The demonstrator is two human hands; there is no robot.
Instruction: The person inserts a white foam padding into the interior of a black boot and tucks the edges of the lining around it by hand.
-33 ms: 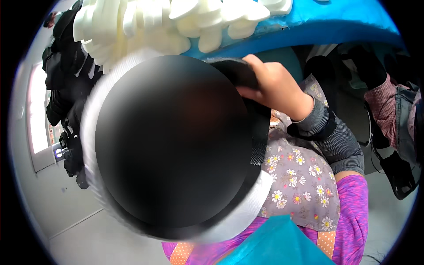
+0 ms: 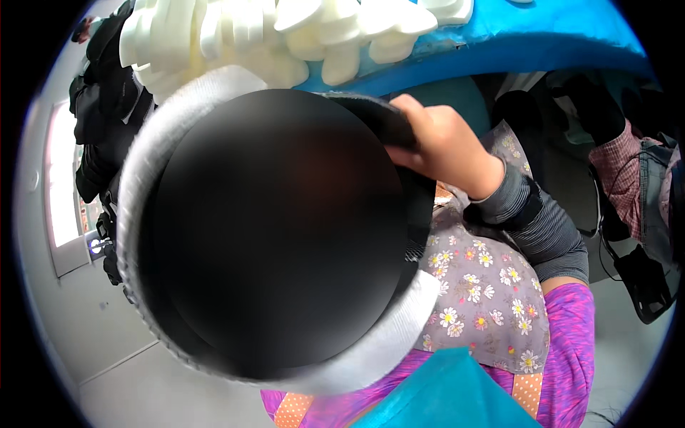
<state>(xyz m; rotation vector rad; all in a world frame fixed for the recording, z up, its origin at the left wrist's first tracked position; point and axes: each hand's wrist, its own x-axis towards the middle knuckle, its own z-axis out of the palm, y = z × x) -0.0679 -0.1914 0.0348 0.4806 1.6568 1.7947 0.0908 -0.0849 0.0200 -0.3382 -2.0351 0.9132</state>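
Note:
A large curved piece, black inside with a pale grey-white ribbed band (image 2: 378, 349) along its outer edge, fills the left and middle of the view, very close. A smooth, blurred dark disc covers its centre, so its exact kind cannot be made out. My right hand (image 2: 457, 150) grips the black edge (image 2: 389, 121) of this piece at its upper right, thumb and fingers closed round it. My left hand does not show; the piece and the blurred disc hide that area. A faint reddish smear lies in the disc, too blurred to name.
Several white foam-like shaped pieces (image 2: 321, 28) are heaped on a blue-covered table (image 2: 528, 36) at the far side. Black items (image 2: 96, 118) pile up at the left. On the right, another person's checked sleeve (image 2: 617, 167) shows near a black object (image 2: 644, 282).
The pale band has shifted leftward and spread wider on its left side. My right hand has moved slightly down, still gripping the black edge.

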